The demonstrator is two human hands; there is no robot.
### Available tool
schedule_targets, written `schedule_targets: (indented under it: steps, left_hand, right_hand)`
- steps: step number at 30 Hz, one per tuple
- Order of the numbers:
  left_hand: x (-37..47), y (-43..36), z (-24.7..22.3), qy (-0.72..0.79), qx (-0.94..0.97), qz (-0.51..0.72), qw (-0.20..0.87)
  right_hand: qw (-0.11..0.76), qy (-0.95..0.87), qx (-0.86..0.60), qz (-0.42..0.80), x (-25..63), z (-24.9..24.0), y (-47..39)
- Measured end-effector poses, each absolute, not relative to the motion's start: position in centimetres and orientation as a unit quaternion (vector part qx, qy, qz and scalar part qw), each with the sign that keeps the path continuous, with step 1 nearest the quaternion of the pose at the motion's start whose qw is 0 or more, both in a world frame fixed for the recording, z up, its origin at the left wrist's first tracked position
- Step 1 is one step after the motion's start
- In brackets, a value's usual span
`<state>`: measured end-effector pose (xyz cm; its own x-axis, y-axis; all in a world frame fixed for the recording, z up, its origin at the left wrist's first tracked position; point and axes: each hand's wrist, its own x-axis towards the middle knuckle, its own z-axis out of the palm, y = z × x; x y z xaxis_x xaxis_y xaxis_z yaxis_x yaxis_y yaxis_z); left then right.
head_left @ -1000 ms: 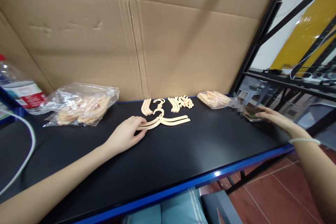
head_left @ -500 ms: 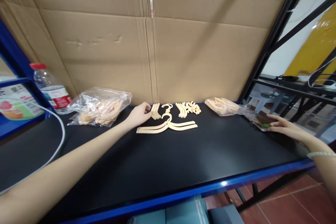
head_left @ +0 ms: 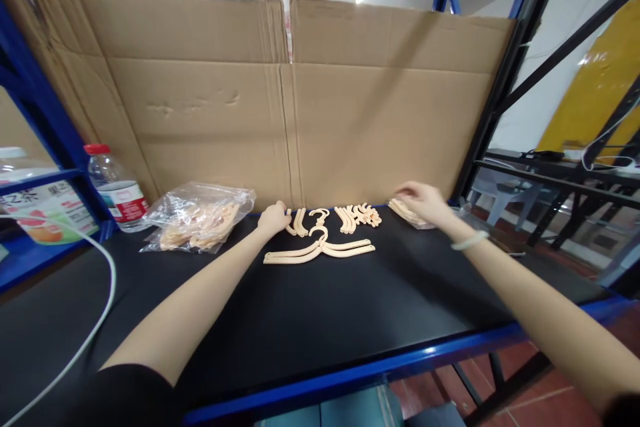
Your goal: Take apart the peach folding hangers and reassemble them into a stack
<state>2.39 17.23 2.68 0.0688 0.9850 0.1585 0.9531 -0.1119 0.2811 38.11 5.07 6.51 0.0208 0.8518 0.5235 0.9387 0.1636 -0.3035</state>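
My left hand [head_left: 274, 219] is closed at the left end of a row of cream plastic hanger arms [head_left: 300, 221], its fingertips on the outermost arm. Just in front lie two folding hangers [head_left: 300, 256], with arms spread and hooks pointing away from me. Loose hanger hooks [head_left: 319, 215] sit behind them. Further right are more hanger arms [head_left: 345, 220] and a heap of small cream parts [head_left: 369, 215]. My right hand [head_left: 425, 203] hovers by a clear bag of hanger parts [head_left: 407, 213], fingers loosely bent and apart, partly covering it.
A larger clear bag of hanger parts [head_left: 200, 223] lies at the left, by a red-capped bottle [head_left: 120, 197]. A white cable [head_left: 107, 300] crosses the black table [head_left: 320, 333]. Cardboard [head_left: 390, 127] walls the back. A phone [head_left: 505, 244] lies behind my right forearm.
My right hand has left the phone and moved left to the bag of parts. At my left hand, the outermost hanger arm has parted slightly from its row. The view has tilted upward.
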Motion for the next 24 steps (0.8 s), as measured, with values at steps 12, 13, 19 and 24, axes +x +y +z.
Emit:
schedule_targets:
  steps: [12, 13, 19, 24]
  left_hand:
    - [1.6, 14.9, 3.9, 0.687, 0.718, 0.111, 0.033]
    - [1.5, 14.9, 4.0, 0.687, 0.717, 0.111, 0.036]
    - [0.8, 14.8, 4.7, 0.685, 0.708, 0.135, 0.104]
    - [-0.3, 13.5, 6.3, 0.650, 0.694, 0.191, 0.244]
  right_hand:
    - [0.107, -0.913, -0.392, 0.037, 22.0, 4.7, 15.6]
    - [0.117, -0.913, -0.388, 0.041, 22.1, 4.5, 15.8]
    - [0.290, -0.875, -0.381, 0.079, 24.2, 4.8, 15.6]
    - [0.463, -0.796, -0.358, 0.158, 26.3, 5.5, 13.0]
